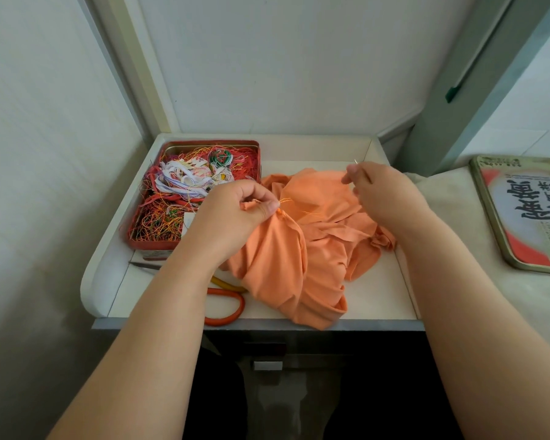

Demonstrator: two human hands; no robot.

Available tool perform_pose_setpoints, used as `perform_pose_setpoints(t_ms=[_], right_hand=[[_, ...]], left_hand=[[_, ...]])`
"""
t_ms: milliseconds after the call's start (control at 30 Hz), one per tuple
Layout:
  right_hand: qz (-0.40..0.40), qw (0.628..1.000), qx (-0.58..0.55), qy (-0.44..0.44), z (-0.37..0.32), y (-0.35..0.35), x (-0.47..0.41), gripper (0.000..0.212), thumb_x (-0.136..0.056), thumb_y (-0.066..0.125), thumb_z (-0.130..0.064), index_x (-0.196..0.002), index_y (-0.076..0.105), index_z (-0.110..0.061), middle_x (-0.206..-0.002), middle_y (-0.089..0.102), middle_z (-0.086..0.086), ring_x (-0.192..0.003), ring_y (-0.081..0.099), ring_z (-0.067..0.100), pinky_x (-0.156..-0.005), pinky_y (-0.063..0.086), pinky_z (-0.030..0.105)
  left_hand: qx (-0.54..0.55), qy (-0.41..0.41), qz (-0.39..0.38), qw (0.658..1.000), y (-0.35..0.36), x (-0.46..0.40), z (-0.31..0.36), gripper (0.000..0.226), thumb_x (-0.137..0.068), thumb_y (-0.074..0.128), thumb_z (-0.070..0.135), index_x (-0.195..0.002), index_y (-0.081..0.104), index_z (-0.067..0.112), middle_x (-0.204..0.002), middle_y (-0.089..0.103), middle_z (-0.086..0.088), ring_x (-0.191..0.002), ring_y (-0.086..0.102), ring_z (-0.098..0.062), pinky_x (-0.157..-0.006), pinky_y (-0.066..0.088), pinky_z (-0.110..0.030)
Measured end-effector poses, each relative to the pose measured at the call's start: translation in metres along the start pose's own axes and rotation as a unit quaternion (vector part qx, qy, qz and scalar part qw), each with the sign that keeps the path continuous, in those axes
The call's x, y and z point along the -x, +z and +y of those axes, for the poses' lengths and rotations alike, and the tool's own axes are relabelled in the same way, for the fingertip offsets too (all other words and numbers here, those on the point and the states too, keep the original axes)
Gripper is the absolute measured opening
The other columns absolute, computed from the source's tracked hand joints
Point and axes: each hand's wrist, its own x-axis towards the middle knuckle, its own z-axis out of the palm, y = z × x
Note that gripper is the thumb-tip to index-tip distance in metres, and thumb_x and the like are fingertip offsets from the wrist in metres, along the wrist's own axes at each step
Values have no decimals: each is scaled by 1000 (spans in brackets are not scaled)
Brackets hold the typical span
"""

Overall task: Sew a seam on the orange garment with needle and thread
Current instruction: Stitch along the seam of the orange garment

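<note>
The orange garment [302, 246] lies crumpled across the middle of a white tray-like tabletop [378, 290]. My left hand [235, 214] pinches a bunched fold of the garment between thumb and fingers. My right hand [381, 195] is raised over the garment's far right side and pinches a thin needle [358, 162], whose tip sticks up above the fingers. A fine orange thread [299, 208] runs from the fold at my left thumb across the fabric toward my right hand.
A red tin [140, 239] full of tangled coloured threads stands at the left back. Scissors with orange handles [226, 304] lie at the front left, partly under my left forearm. The tin's printed lid [527, 214] rests on a cloth-covered surface to the right. Walls close in behind and left.
</note>
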Motion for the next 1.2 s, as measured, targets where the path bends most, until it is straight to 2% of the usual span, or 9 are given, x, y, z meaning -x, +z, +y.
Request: perform_pose_setpoints(t_ms=[100, 200, 333, 500, 633, 833, 967, 1033, 1200], right_hand=[[3, 996, -83, -14, -21, -1, 11, 36, -104, 33, -39, -97, 59, -15, -70, 52, -6, -62, 48, 10, -62, 37, 28], [-60, 985, -159, 13, -41, 0, 28, 32, -104, 34, -36, -90, 49, -11, -72, 53, 5, -55, 44, 15, -52, 37, 24], [-139, 957, -254, -6, -52, -5, 52, 18, -103, 40, -22, -91, 49, -12, -64, 49, 1, -48, 41, 11, -46, 37, 24], [-162, 908, -387, -4, -49, -3, 75, 11, -98, 53, -15, -96, 59, -7, -63, 66, 5, -55, 67, 16, -53, 56, 25], [-92, 933, -348, -24, -50, 2, 77, 17, -93, 62, -25, -90, 65, -9, -65, 67, 4, -46, 54, 11, -43, 40, 19], [-156, 927, -342, -3, -51, 9, 80, 20, -89, 68, -24, -88, 66, -4, -57, 55, -4, -41, 48, 11, -38, 26, 19], [-143, 937, -316, -29, -52, 7, 81, 19, -91, 65, -24, -88, 66, -5, -55, 53, 8, -39, 43, 9, -39, 30, 17], [-126, 945, -297, -46, -52, 3, 81, 20, -92, 63, -26, -88, 66, -8, -50, 54, 5, -39, 42, 7, -42, 33, 14], [-66, 961, -258, -78, -53, 3, 82, 18, -94, 60, -24, -84, 62, -9, -49, 57, -1, -38, 48, 3, -44, 38, 12]], left_hand=[[4, 15, 1, 1000, 1, 1, 4, 7, -85, 73, 22, -82, 72, 28, -91, 69, 17, -93, 60, 4, -79, 40, -6], [-14, 32, -17, 999, 2, 2, 8, 6, -85, 72, 22, -87, 73, 28, -94, 69, 19, -93, 59, 6, -80, 40, -8], [-21, 40, -50, 998, 1, 3, 8, 15, -88, 69, 18, -91, 74, 31, -95, 68, 21, -93, 58, 11, -83, 41, -7], [38, 41, -53, 997, 0, 8, 4, 19, -88, 67, 12, -101, 70, 26, -100, 71, 11, -96, 64, 3, -87, 46, -13], [49, 28, -48, 997, 0, 12, 4, 22, -92, 62, 11, -108, 68, 25, -97, 72, 10, -91, 63, 4, -85, 46, -12], [54, 32, -40, 997, -2, 13, 4, 20, -93, 61, 10, -106, 70, 22, -97, 72, 11, -91, 64, 6, -83, 45, -7], [34, 43, -48, 997, -4, 13, 5, 18, -90, 65, 11, -103, 72, 21, -103, 71, 10, -97, 63, 5, -87, 46, -10], [3, 30, -61, 998, -6, 13, 3, 16, -90, 66, 16, -102, 73, 23, -102, 71, 9, -98, 63, 1, -88, 46, -14], [-73, 14, -77, 994, -7, 14, 1, 12, -95, 59, 31, -85, 66, 29, -82, 66, 9, -73, 57, 0, -62, 41, -14]])
